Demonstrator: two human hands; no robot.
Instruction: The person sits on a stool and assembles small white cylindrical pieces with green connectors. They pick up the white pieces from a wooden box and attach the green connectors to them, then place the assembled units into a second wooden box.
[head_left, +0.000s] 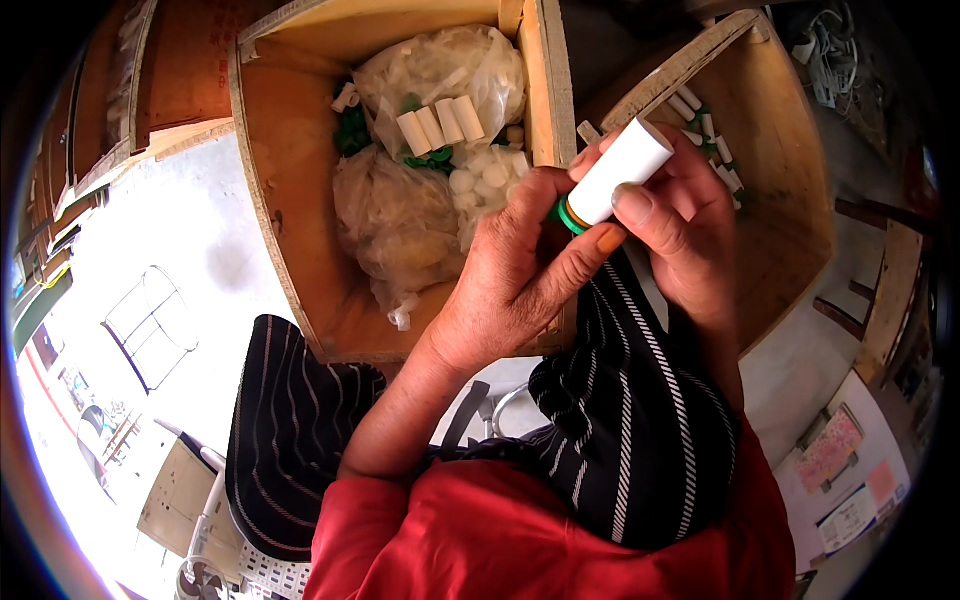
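white tube (622, 172) is held between one and two o'clock in the view, tilted, with a green cap (568, 218) at its lower end, toward seven o'clock. the right hand (690, 220) grasps the tube, thumb across its side; the left hand (515, 270) pinches around the cap, thumb just beside its rim. much of the joint is hidden, so whether the cap sits square is hard to tell. pressing off-line could leave it crooked; a slackened right-hand grasp could let the tube slip toward six o'clock, onto the striped trousers (640, 430), or into the wooden box (290, 170) at eleven.
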